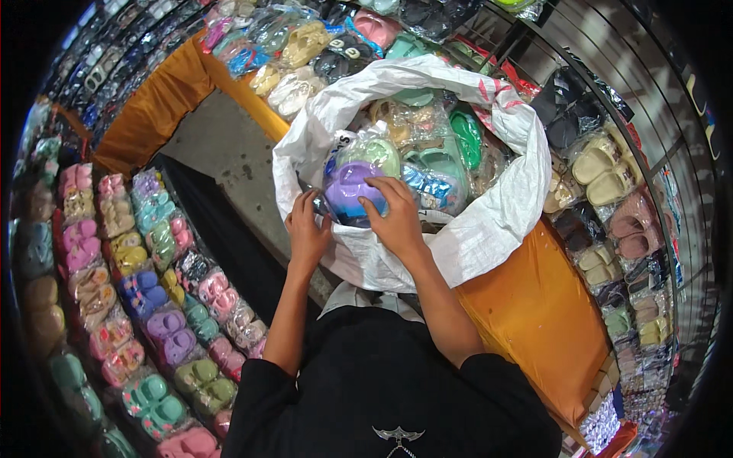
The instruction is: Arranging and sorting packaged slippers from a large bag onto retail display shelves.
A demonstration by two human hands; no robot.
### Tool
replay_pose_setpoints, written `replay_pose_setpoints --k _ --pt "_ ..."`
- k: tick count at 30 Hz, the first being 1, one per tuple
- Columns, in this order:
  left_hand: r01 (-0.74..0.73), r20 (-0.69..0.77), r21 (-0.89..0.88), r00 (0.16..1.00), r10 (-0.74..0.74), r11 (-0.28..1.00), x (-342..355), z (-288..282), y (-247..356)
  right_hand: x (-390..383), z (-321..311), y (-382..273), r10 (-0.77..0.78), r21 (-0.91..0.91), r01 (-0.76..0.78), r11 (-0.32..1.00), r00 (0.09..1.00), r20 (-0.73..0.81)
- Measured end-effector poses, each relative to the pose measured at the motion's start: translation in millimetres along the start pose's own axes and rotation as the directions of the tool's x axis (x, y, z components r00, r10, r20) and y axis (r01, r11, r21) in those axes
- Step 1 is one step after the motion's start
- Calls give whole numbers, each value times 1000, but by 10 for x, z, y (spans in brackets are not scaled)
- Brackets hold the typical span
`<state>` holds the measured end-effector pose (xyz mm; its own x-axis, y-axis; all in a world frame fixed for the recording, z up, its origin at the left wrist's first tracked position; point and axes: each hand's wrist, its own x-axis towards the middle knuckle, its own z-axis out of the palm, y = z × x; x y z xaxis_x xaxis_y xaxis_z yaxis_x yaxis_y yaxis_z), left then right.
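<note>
A large white woven sack (489, 221) stands wide-mouthed in front of me, its rim rolled outward. Inside it lie several pairs of slippers in clear plastic, with a bagged purple slipper (350, 187) on top at the near left. My right hand (397, 217) has its thumb and bent fingers closed on the purple slipper's right side. At the sack's near-left rim, my left hand (308, 229) curls its fingers by the clear plastic beside that slipper; what they pinch is hard to see. Green slippers (464, 139) and a pale green pair (439, 164) lie deeper in the sack.
Rows of bagged slippers (168, 336) fill the left side. More bagged footwear (305, 46) lies beyond the sack, and beige slippers (607, 168) sit on the right. Orange cloth (542, 298) covers a surface at the near right. Grey floor (229, 145) shows left of the sack.
</note>
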<state>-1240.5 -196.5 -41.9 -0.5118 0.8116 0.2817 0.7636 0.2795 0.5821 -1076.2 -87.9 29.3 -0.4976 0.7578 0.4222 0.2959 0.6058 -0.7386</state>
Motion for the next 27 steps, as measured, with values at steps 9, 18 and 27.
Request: replay_pose_setpoints --k 9,18,27 --pt "49 128 164 989 -70 985 -228 -234 -233 -93 702 -154 72 43 -87 995 958 277" --pt "216 54 -217 976 -209 952 -97 -56 -741 -145 1411 -44 182 -257 -83 963 903 388" --pt "229 179 -491 971 -160 840 24 75 -868 -145 1604 13 340 -414 -171 894 861 378"
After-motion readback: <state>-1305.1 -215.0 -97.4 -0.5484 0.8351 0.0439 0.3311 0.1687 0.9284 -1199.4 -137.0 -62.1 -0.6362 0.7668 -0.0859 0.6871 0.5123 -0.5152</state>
